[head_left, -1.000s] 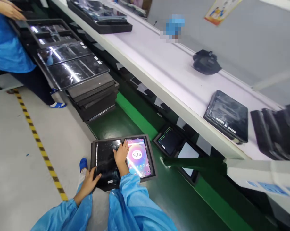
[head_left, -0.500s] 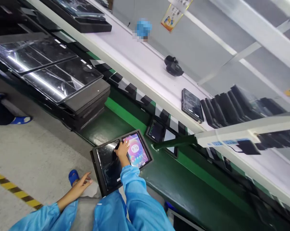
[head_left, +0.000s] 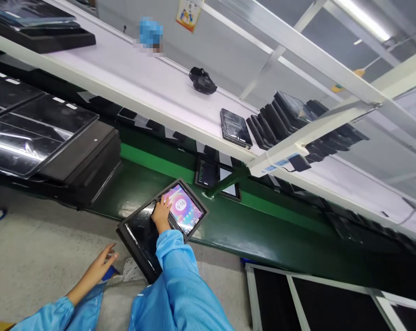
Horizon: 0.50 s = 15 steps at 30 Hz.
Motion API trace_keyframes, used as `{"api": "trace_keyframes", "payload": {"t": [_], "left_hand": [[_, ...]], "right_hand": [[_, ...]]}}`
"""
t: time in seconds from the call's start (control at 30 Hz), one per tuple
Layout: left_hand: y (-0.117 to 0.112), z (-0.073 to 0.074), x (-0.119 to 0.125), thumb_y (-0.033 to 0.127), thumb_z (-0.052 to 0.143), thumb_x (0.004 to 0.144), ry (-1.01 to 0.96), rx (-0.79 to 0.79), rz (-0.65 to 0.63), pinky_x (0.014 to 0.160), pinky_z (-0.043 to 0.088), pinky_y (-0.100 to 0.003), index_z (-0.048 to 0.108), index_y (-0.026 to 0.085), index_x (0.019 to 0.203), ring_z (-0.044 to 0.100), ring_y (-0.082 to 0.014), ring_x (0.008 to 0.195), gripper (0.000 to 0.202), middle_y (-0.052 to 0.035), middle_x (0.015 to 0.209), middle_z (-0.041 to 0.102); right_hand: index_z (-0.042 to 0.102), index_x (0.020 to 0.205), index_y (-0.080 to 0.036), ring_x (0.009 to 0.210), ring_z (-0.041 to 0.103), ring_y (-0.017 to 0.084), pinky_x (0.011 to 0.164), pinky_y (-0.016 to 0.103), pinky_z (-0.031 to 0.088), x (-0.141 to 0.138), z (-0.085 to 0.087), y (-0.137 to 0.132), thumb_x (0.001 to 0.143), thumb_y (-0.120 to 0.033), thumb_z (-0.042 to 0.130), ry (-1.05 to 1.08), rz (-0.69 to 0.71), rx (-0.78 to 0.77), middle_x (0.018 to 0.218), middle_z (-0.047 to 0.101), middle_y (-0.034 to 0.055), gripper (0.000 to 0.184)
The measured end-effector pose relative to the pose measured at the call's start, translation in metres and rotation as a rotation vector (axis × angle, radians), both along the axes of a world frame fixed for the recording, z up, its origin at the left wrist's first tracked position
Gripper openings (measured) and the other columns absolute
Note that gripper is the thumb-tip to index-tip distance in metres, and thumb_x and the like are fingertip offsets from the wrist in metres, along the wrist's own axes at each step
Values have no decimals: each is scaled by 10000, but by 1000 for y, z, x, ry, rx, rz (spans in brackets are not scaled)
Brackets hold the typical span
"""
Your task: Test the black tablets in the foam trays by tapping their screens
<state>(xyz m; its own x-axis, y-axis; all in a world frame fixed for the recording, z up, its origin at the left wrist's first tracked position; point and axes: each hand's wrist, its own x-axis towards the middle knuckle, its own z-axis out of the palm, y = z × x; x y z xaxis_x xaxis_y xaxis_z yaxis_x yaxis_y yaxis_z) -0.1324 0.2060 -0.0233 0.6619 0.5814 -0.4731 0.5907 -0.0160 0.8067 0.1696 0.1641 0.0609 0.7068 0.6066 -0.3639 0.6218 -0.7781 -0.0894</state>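
Observation:
A dark tray (head_left: 127, 223) lies tilted across the near edge of the green bench, part of it overhanging toward my lap. Two tablets sit side by side in it. The right-hand tablet (head_left: 190, 216) is lit and reads 9:16; the left-hand tablet (head_left: 142, 227) has a black screen. My right hand (head_left: 162, 214) rests over the divider between them, thumb on the dark side and fingers at the lit tablet's edge, without visibly gripping. To the left of the tray, my left hand (head_left: 102, 264) hangs in the air, fingers apart and holding nothing.
Stacked dark trays with film-covered panels (head_left: 52, 124) stand at the left on the green bench (head_left: 228, 230). Behind a green post (head_left: 228, 181) lie more tablets (head_left: 208, 174). The white shelf above carries a black device (head_left: 202, 82) and a row of tablets (head_left: 276, 115).
My view has swung toward the right, so the scene sits further left. My right hand stays on the tray, its fingers a little closer together. My left hand remains free.

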Motion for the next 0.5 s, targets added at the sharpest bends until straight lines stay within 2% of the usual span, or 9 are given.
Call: {"api": "trace_keyframes", "payload": {"t": [0.1, 0.23, 0.33, 0.43, 0.5], "left_hand": [[15, 5, 19, 712, 434, 752, -25, 112, 13, 1149, 399, -526, 483, 256, 1263, 563, -354, 1257, 687, -178, 1304, 572], [34, 11, 39, 686, 454, 777, -43, 232, 16, 1236, 251, -531, 447, 188, 1312, 410, -355, 1401, 731, -196, 1381, 495], [45, 8, 50, 688, 469, 765, -23, 262, 12, 1230, 252, -548, 435, 173, 1328, 397, -365, 1409, 764, -197, 1410, 470], [50, -2, 59, 686, 474, 750, 27, 242, 7, 1204, 282, -579, 427, 170, 1328, 426, -383, 1389, 776, -207, 1393, 497], [50, -9, 63, 680, 459, 742, 47, 212, -12, 1174, 349, -545, 408, 162, 1332, 474, -370, 1356, 787, -214, 1393, 512]], "right_hand": [[610, 1329, -117, 1553, 73, 366, 1199, 624, 176, -1, -1, -1, 794, -93, 585, 1, -7, 11, 1680, 129, 143, 535], [598, 1330, -103, 1552, 73, 374, 1196, 625, 184, -1, -3, -3, 818, -141, 611, 13, -1, 28, 1681, 82, 160, 513], [596, 1321, -113, 1554, 67, 369, 1201, 617, 178, 0, -4, -4, 795, -191, 681, 34, -3, 32, 1683, 47, 164, 538], [592, 1319, -117, 1554, 61, 371, 1204, 617, 169, 1, -5, -6, 771, -225, 729, 42, -5, 48, 1685, 39, 163, 575], [585, 1326, -124, 1555, 53, 370, 1206, 616, 162, 2, -6, -8, 760, -246, 750, 47, 2, 63, 1685, 43, 161, 602]]}}
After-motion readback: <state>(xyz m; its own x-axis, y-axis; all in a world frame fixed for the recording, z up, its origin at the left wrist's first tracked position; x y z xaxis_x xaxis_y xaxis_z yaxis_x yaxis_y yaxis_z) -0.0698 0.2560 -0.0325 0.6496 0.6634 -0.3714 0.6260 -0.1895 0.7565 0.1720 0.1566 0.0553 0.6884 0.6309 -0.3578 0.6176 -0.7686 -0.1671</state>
